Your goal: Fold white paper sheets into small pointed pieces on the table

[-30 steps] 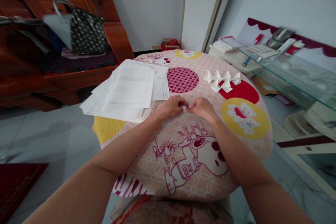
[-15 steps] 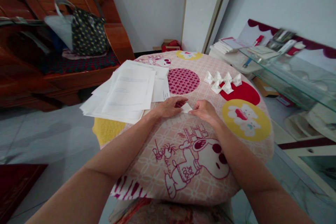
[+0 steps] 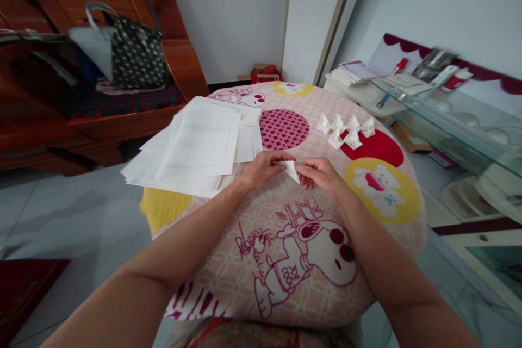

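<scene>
Tilted since the last half second, the small folded paper (image 3: pixel 291 171) now slants between the hands — it looked flatter before, and its right edge has turned steeper. The left hand (image 3: pixel 263 169) has its grip clamped on the left side of the paper, index finger stretched along the top. The right hand (image 3: pixel 324 174) curls its fingers against the right edge; whether they pinch it, I cannot tell. That puts both hands on one piece, which seems partway through shaping, above the tabletop (image 3: pixel 228 277) — between the stacked sheets (image 3: pixel 199 138) and six pointed paper pieces (image 3: pixel 353 140)
</scene>
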A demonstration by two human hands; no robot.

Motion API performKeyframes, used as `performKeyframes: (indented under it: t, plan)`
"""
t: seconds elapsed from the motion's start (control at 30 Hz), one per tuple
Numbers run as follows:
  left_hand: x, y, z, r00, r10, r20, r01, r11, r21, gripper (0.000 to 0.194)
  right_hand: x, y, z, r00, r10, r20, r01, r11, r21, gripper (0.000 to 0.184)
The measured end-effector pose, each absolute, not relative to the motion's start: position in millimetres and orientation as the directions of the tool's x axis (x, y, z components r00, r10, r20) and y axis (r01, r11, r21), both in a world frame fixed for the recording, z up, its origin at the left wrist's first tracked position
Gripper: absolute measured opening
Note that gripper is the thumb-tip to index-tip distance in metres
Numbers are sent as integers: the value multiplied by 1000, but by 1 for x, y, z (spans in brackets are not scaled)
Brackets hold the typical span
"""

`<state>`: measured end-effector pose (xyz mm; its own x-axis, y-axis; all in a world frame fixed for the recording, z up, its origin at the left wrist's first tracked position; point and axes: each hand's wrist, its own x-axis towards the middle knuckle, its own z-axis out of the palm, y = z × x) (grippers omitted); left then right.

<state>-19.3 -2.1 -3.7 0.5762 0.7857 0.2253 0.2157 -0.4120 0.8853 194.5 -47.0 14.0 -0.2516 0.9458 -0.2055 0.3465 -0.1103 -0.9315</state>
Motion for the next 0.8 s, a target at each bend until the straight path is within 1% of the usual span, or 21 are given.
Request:
performKeyframes:
  t: [0.23, 0.33, 0.43, 0.53, 0.63, 0.8]
  plan:
    - [-20, 0, -9, 568, 787, 243, 10, -302, 953, 22, 194, -47, 7, -295, 932, -212, 213, -153, -965, 46]
    - [-18, 0, -9, 575, 776, 258, -96, -249, 964, 17, 194, -46, 4, -318, 924, -210, 104, -187, -977, 47]
    - [-17, -1, -8, 568, 784, 251, -174, -183, 968, 18, 194, -46, 3, -333, 925, -185, -13, -200, -980, 42]
    - [-15, -1, -8, 535, 824, 187, -233, -69, 970, 21, 193, -47, 4, -329, 935, -131, -110, -176, -978, 37]
    - [-14, -2, -7, 483, 871, 91, -243, 34, 970, 23, 193, -48, 5, -315, 946, -76, -177, -137, -975, 40]
    - [-13, -5, -6, 427, 904, -3, -205, 100, 974, 37, 191, -47, 2, -280, 960, -21, -189, -77, -979, 47]
